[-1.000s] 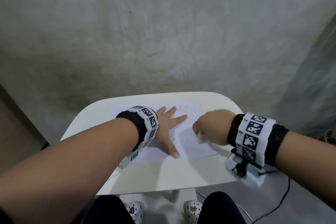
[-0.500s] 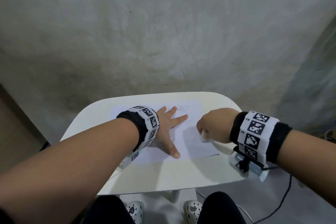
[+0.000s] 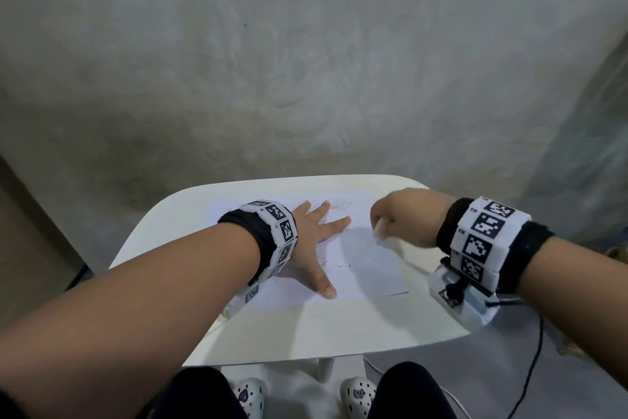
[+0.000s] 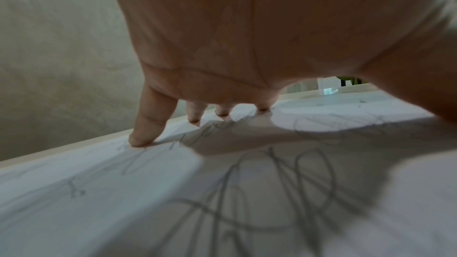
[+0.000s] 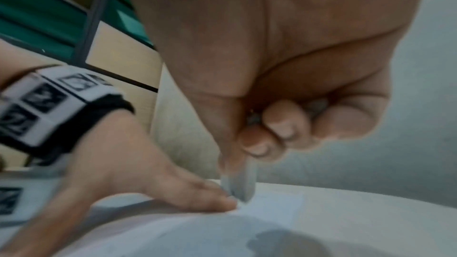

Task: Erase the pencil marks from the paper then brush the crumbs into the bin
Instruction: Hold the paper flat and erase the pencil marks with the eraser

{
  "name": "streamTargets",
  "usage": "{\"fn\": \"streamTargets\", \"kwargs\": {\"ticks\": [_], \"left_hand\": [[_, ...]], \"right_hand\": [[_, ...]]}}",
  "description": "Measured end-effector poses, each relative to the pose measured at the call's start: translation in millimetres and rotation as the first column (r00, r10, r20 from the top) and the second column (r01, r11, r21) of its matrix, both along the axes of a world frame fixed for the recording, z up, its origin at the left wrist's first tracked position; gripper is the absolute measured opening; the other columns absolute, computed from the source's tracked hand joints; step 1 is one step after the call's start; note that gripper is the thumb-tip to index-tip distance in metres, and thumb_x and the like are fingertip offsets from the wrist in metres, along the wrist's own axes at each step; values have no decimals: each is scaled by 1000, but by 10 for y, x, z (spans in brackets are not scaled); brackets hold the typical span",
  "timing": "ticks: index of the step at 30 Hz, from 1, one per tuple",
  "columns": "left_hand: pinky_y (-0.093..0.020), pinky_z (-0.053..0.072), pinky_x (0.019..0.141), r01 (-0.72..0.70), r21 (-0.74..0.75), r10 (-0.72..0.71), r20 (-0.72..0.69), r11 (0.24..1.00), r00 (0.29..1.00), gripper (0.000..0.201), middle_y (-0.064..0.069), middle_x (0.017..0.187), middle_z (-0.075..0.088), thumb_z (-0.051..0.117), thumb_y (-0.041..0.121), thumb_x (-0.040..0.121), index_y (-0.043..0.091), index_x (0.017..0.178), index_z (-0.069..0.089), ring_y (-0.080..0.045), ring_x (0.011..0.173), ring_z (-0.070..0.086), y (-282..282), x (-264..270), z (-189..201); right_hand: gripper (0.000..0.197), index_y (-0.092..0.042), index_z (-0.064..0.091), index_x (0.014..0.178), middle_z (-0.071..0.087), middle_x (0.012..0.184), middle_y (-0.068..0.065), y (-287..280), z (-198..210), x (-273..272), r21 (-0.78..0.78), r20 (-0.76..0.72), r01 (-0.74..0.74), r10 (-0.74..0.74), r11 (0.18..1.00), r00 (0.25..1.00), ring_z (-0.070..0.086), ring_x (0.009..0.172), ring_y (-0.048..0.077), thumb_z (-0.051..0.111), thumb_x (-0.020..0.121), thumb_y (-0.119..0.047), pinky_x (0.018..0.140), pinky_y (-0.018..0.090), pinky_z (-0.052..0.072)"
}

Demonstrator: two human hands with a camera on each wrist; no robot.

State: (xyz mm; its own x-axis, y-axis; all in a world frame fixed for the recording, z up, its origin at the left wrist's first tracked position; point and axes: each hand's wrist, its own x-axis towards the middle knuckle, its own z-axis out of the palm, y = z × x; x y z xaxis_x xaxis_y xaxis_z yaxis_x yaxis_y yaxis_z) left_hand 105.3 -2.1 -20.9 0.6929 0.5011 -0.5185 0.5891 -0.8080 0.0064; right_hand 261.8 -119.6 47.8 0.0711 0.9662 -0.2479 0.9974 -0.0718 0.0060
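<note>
A white sheet of paper (image 3: pixel 367 265) with grey pencil scribbles (image 4: pixel 284 183) lies on a small white table (image 3: pixel 306 333). My left hand (image 3: pixel 316 235) lies flat on the sheet with its fingers spread, pressing it down; the fingertips (image 4: pixel 138 140) touch the paper near its far edge. My right hand (image 3: pixel 404 218) hovers over the sheet's far right part and pinches a white eraser (image 3: pixel 380 230) between thumb and fingers. In the right wrist view the eraser (image 5: pixel 239 183) points down just above the paper (image 5: pixel 272 202), close to my left hand (image 5: pixel 173 189). No bin is in view.
A grey wall (image 3: pixel 306 61) rises right behind the table. My knees and patterned shoes (image 3: pixel 251 395) show under the table's near edge. A black cable (image 3: pixel 533 367) hangs from my right wrist to the floor. The bare tabletop lies in front of the sheet.
My right hand has moved away from me and slightly right along the paper with the eraser. The left hand has stayed flat on the sheet.
</note>
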Motion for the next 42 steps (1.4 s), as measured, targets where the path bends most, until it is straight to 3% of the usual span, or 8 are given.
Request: {"fn": "streamTargets", "kwargs": {"ticks": [4,9,13,25,29,33,38,42], "left_hand": [[-63,-1,115,9,7,-9,0,1000,1000,134,9,159,-33,69,86,53,56,142,-27,-25,148,-26,2,-8,-6],[-63,-2,115,7,10,-7,5,1000,1000,135,8,159,-33,68,87,53,56,143,-27,-26,148,-26,0,-2,-10],[-62,-3,116,3,8,-3,19,1000,1000,133,9,158,-34,68,86,55,55,144,-26,-25,148,-26,-12,-15,-18],[-66,-2,113,-8,14,8,11,1000,1000,137,12,157,-35,64,91,42,61,138,-30,-25,148,-27,44,-1,-72],[-63,-2,114,-4,19,4,23,1000,1000,136,10,159,-33,67,88,49,58,141,-28,-25,148,-26,27,-16,-64],[-64,-4,114,7,15,-7,0,1000,1000,137,9,158,-35,65,90,48,57,141,-30,-26,148,-27,39,-3,-50],[-65,-2,114,7,13,-8,18,1000,1000,136,10,158,-35,67,89,48,58,140,-29,-26,148,-26,43,-10,-58],[-65,-3,114,6,22,-6,5,1000,1000,136,9,158,-35,68,87,50,57,142,-29,-27,148,-27,28,6,-52]], "right_hand": [[19,-22,70,103,62,87,-12,92,-12,58,38,-136,37,-31,999,990,55,85,13,54,92,-22,76,23,41],[26,-24,61,118,66,106,-3,188,-94,-96,1,77,-35,35,999,996,54,89,17,52,93,-25,75,25,38],[20,-7,66,101,71,100,3,118,-106,-191,-114,157,-97,114,989,981,62,94,24,51,93,-18,80,31,48],[7,-12,58,86,61,92,2,-8,-109,-293,-192,135,-141,168,971,976,52,81,21,53,90,-13,72,27,40],[14,-9,66,92,62,85,1,113,-86,-266,-129,148,-74,93,989,985,58,80,24,54,87,-14,72,29,46],[20,-13,63,110,61,106,1,71,-210,-416,-211,309,-96,159,973,938,62,96,23,58,92,-20,72,27,41],[17,-9,66,95,63,85,3,73,-115,-303,-182,174,-71,103,981,979,56,80,24,51,88,-15,74,31,46],[15,-16,58,103,61,90,-2,-39,-207,-427,-191,319,-130,187,973,929,58,82,22,59,88,-18,68,30,44]]}}
